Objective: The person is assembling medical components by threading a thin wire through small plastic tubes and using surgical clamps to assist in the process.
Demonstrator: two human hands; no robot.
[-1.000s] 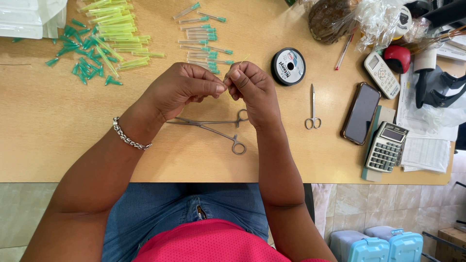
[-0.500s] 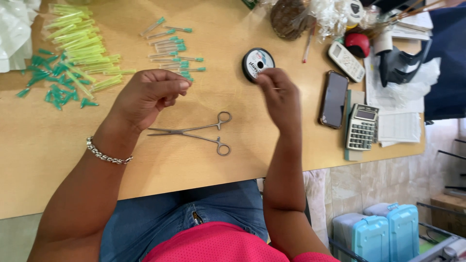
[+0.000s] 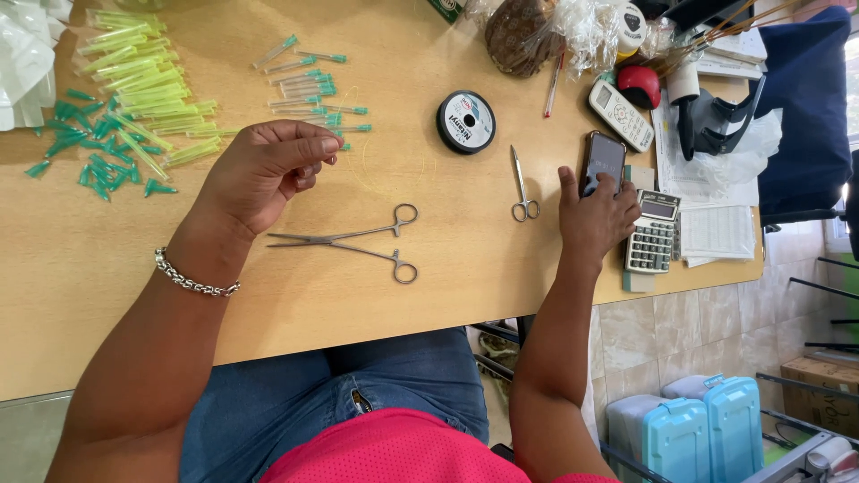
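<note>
The picture is bright and clear, with soft, even light all over the wooden table (image 3: 429,295). Shadows are small and faint, like the thin one under the scissors (image 3: 522,190). The clear plastic bag (image 3: 586,27) at the top shines with white glare. The far right edge glows very bright. The corners bend a little. Nothing close looks blurry.

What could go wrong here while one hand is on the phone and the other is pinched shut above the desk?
The phone lies near the desk's right edge; a push from the right hand might slide it off. The left hand seems to pinch something fine, possibly thin line; unwatched, it could slip. The small scissors lie close beside the right hand and could prick it.
</note>
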